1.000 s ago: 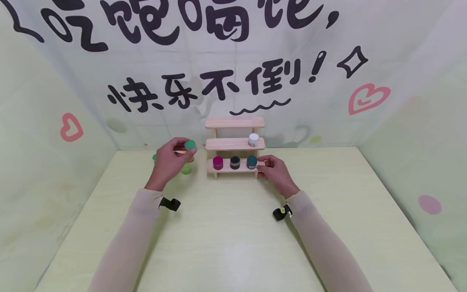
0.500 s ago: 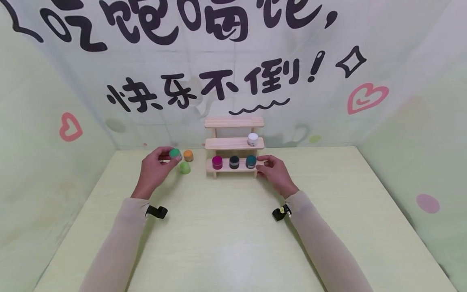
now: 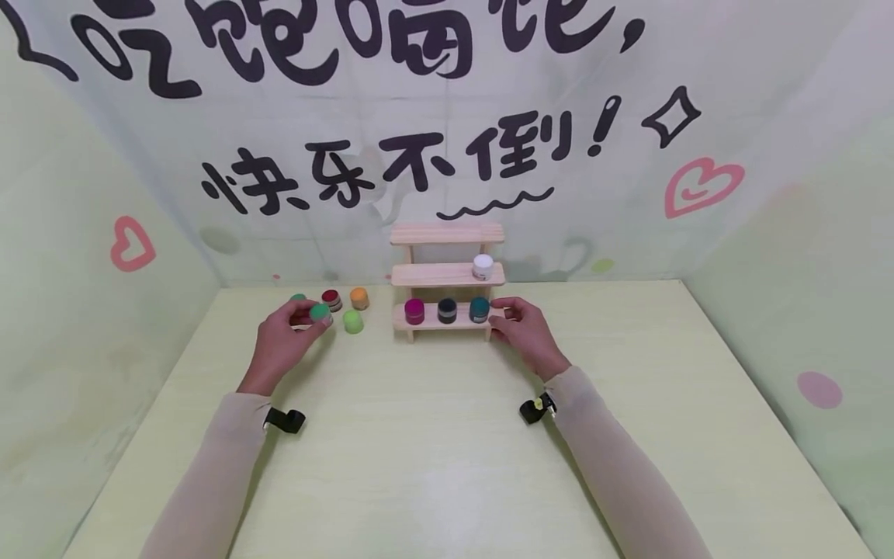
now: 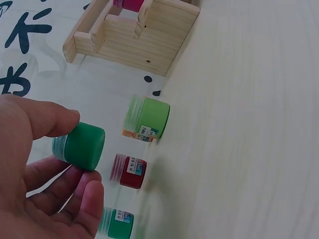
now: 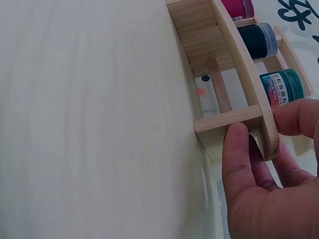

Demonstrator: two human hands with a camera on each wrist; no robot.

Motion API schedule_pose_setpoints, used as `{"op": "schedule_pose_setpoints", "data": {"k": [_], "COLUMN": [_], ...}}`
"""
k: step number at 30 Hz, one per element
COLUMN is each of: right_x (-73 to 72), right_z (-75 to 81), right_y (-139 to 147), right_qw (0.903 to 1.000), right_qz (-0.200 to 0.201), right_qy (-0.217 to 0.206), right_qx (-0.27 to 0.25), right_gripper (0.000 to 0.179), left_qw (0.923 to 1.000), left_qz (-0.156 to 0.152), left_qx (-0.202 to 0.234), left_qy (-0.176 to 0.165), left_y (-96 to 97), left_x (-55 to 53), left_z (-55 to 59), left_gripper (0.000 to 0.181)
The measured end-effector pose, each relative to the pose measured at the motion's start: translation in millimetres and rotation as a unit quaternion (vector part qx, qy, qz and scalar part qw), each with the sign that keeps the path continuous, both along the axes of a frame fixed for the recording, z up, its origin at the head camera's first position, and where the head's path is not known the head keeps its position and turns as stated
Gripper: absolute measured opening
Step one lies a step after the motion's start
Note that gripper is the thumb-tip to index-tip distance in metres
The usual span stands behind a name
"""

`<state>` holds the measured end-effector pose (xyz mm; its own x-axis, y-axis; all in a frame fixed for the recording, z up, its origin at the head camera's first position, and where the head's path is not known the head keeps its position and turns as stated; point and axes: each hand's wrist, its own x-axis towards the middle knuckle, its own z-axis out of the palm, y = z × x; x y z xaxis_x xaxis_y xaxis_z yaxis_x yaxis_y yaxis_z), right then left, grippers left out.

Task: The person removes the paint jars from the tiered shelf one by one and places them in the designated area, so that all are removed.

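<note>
My left hand [image 3: 279, 341] pinches a green-lidded paint jar [image 4: 88, 147] between thumb and fingers, beside the loose jars at the back left. In the left wrist view a light green jar [image 4: 155, 118], a dark red jar [image 4: 131, 171] and another green jar [image 4: 119, 224] stand apart from it. A three-step wooden shelf [image 3: 438, 274] is at the back middle. My right hand [image 3: 527, 334] grips the right end of its lowest step [image 5: 269, 127]. On that step sit a magenta jar [image 3: 414, 311], a black jar [image 3: 447, 311] and a teal jar [image 3: 479, 310].
A white jar [image 3: 483, 266] stands at the right of the middle step. An orange jar [image 3: 359, 298] is left of the shelf, behind the light green one. Behind the table [image 3: 440, 435] rises a lettered backdrop [image 3: 601, 210], with pale side walls left and right.
My left hand has moved left and toward me with the green jar, away from the shelf, uncovering the orange and dark red jars. My right hand keeps its grip on the shelf.
</note>
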<state>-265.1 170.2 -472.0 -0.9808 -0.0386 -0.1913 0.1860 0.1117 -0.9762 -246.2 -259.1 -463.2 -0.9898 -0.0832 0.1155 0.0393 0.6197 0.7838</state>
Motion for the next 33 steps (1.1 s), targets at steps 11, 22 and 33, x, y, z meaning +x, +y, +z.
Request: {"op": "schedule_pose_setpoints", "data": {"k": [11, 22, 33], "right_x": [-0.7, 0.3, -0.8], "right_z": [0.5, 1.0, 2.3], "right_y": [-0.6, 0.4, -1.3], "right_qw": [0.9999, 0.9999, 0.9999], "right_qz": [-0.005, 0.003, 0.008], "right_qy": [0.011, 0.004, 0.004], "right_qx": [0.002, 0.014, 0.01], "right_gripper": [0.035, 0.036, 0.036], "left_qw": [0.998, 0.9946, 0.9941], "left_qz": [0.01, -0.007, -0.007], "left_qx": [-0.03, -0.06, -0.059], "left_qy": [-0.055, -0.084, -0.091], "left_y": [-7.5, -4.5, -5.7], "left_x": [-1.0, -7.5, -7.9], "left_z": [-7.0, -15.6, -13.1], "left_gripper": [0.057, 0.049, 0.057]}}
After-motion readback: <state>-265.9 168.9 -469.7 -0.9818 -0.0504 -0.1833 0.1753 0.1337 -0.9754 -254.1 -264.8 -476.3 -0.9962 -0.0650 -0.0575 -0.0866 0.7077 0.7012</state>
